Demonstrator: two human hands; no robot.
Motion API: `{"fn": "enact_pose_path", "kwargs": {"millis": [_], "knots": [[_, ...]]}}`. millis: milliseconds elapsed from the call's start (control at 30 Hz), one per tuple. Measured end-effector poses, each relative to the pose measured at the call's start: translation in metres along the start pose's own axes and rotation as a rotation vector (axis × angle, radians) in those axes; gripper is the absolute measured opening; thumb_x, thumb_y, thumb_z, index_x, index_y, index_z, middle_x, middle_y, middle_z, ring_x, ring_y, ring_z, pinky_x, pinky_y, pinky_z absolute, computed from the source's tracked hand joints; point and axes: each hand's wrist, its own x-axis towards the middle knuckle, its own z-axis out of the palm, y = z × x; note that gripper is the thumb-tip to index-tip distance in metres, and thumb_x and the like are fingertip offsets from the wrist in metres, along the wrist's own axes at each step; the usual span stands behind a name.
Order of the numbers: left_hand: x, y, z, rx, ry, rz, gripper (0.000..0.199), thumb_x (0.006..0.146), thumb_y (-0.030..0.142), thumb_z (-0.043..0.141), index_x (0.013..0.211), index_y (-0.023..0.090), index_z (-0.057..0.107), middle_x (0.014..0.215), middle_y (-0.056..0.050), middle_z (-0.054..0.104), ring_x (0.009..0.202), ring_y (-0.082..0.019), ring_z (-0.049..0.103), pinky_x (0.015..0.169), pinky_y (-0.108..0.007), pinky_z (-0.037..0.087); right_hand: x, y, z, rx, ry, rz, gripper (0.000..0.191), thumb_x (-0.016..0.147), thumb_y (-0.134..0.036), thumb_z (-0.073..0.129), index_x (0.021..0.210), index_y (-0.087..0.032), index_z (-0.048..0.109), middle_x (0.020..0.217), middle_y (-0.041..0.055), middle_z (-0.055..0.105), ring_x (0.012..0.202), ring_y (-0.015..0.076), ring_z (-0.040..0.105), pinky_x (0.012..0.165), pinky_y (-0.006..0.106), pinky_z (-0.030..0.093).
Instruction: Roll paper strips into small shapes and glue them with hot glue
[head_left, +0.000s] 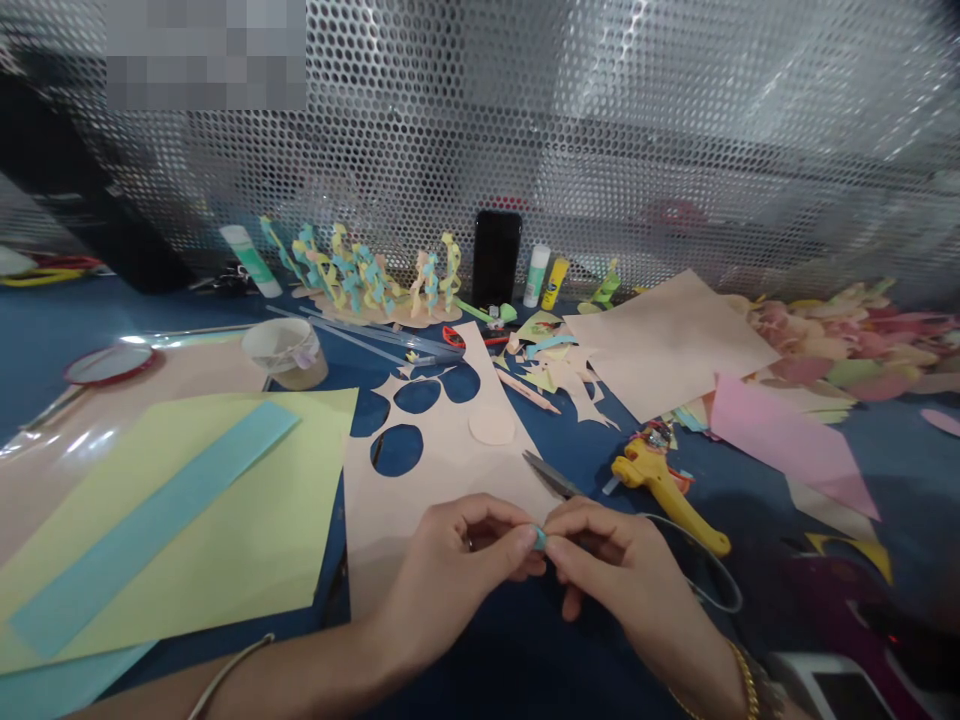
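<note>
cut-out sheet (pixel 442 465): smooth matt paper | left of it, yellow-green sheet (pixel 262 520) and turquoise strip (pixel 157 515): matt paper | far left of it, film (pixel 82 420): clear glossy plastic | at its right edge, scissors (pixel 551 474): metal blades | right of it, glue gun (pixel 679 500): smooth plastic | behind it, panel (pixel 420 120): shiny perforated metal

Honestly can't read a single word or number anywhere in this one. There's some kind of label on the green-and-white tube (pixel 251 262) at left and the small yellow tube (pixel 554 284), but both are way too tiny and blurry.
</note>
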Motion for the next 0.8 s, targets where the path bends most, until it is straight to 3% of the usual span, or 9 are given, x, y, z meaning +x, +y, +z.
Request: {"fn": "enact_pose_path", "kwargs": {"millis": [800], "knots": [[-0.0029, 0.0021, -0.0001, 0.114, 0.0, 0.05, 0.017, 0.081, 0.029, 0.065, 0.077, 0.014, 0.07, 0.071, -0.004, 0.071, 0.07, -0.015, 0.066, 0.066, -0.022, 0.052, -0.0018, -0.0022, 0.0012, -0.085, 0.015, -0.043, 0.017, 0.074, -0.032, 0.072, 0.071, -0.015, 0.07, 0.073, 0.0008, 0.057, 0.054, 0.0084, 0.056, 0.042, 0.017, 0.053]]}}
